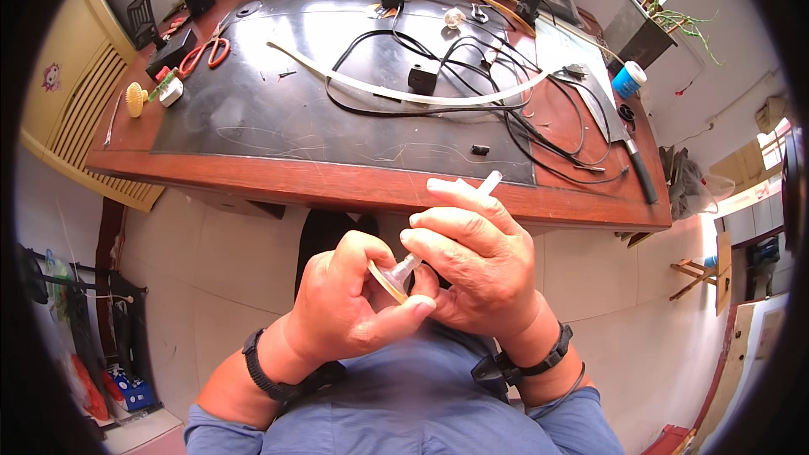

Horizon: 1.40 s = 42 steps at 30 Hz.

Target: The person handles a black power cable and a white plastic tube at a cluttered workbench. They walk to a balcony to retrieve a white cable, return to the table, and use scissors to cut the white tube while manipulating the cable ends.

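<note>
In front of my body, beyond the near edge of the desk, both hands work close together. My left hand (341,299) pinches a clear plastic disc (388,282) with a yellowish rim between thumb and fingers, tilted on edge. A narrow clear stem (409,264) rises from its middle toward my right hand (489,270). That hand's fingers curl round a thin clear tube (491,183), whose open end sticks out past the fingertips. The fingers hide the middle of the tube, so I cannot tell whether stem and tube are joined.
The red-brown desk (337,181) carries a black mat (253,109), tangled black cables (522,122) and a long pale tube (404,98). Red-handled scissors (206,54) lie at the left. A black-handled knife (640,170) is near the right edge, below a blue-and-white bottle (628,80).
</note>
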Motion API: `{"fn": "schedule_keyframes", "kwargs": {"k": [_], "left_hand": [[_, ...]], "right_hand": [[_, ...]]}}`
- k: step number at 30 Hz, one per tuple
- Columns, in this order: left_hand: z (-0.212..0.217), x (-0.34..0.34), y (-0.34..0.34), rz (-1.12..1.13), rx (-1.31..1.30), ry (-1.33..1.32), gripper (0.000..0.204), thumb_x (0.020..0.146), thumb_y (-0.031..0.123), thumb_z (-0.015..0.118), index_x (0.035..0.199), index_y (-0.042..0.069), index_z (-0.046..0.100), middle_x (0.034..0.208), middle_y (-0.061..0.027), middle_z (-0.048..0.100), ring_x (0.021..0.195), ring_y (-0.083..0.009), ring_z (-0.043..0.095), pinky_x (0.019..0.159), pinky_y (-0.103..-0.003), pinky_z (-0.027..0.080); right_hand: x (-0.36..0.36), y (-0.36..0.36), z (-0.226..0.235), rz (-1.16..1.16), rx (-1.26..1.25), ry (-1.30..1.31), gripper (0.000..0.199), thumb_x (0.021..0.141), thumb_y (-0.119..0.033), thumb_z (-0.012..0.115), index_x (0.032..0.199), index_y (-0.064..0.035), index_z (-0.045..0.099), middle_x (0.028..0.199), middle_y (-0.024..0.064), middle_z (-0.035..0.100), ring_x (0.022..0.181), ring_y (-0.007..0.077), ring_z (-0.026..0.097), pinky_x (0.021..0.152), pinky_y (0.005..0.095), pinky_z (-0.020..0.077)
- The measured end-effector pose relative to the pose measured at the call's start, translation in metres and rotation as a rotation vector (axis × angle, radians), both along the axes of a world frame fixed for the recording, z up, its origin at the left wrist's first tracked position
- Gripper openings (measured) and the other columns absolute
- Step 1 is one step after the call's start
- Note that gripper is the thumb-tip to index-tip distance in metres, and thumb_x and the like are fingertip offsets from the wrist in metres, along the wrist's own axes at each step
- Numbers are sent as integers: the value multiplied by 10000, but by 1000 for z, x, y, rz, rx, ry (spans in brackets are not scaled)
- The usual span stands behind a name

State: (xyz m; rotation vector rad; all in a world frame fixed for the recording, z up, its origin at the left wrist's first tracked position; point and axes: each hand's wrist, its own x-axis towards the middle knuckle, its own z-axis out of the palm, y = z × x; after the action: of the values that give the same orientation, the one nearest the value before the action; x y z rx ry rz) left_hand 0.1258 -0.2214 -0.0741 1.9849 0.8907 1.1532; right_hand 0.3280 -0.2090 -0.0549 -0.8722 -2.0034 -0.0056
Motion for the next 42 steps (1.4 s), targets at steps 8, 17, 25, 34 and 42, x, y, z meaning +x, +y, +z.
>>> {"fn": "schedule_keyframes", "kwargs": {"k": [8,17,25,34,42], "left_hand": [[6,2,1,-30,0,-6,441,813,191,869,1025,41,513,645,-67,615,532,-181,626,515,-306,489],[7,-3,9,-76,-19,4,461,795,185,882,1050,45,524,639,-32,625,534,-112,608,512,-275,478],[7,-21,20,-129,-52,3,600,758,173,898,1230,37,553,643,9,566,530,-82,520,497,-250,421],[2,-26,31,-200,206,101,546,852,357,803,1208,22,561,643,-32,549,525,-195,552,514,-323,459],[-11,-23,21,-287,34,-134,601,859,420,770,1202,5,504,741,-77,562,530,-190,506,496,-322,414]], "right_hand": [[2,-1,4,57,-48,9,170,756,-128,744,914,-73,715,966,57,686,1120,339,703,994,530,577],[1,-2,6,68,-143,73,187,747,-61,752,930,-85,721,915,65,697,961,318,728,901,434,604],[6,-12,7,127,-348,59,224,829,-56,823,1043,-62,758,920,93,737,779,261,710,639,351,565],[1,-16,1,321,-624,89,137,941,-172,747,1012,-62,707,822,101,605,757,306,618,656,421,511],[1,-17,0,460,-587,176,165,907,-125,771,1032,-35,711,774,88,584,666,285,549,584,402,444]]}}
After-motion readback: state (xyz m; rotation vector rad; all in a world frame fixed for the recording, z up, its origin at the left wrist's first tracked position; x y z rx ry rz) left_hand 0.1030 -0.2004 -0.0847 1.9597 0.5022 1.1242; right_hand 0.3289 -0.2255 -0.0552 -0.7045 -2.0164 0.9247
